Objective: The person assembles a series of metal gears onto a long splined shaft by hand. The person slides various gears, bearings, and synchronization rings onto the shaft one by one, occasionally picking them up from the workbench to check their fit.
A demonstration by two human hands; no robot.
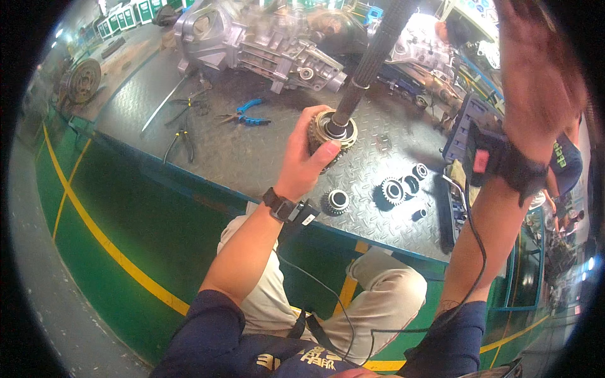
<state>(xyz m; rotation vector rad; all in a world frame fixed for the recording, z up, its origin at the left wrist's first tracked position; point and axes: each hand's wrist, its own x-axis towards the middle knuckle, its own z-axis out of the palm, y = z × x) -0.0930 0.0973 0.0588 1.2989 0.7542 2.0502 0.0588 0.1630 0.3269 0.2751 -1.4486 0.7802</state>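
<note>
A dark splined shaft (pixel 378 57) rises at a slant from a gear assembly (pixel 329 129) and runs out past the top edge. My left hand (pixel 309 151) is wrapped round the gear assembly at the shaft's lower end, thumb across its near side, above the metal-topped bench. My right hand (pixel 541 82) is raised high at the upper right, apart from the visible part of the shaft. It is smeared by motion and its fingers are partly cut off, so what they do is unclear. Just below the left hand, a small gear (pixel 338 201) rests on the bench.
More gears and rings (pixel 394 191) lie to the right, with a small dark sleeve (pixel 419 215). Blue-handled pliers (pixel 244 115) and yellow-tipped pliers (pixel 181 146) lie left. A gearbox housing (pixel 252 50) stands behind. An open tool case (pixel 463 135) and another person (pixel 565 164) are at right.
</note>
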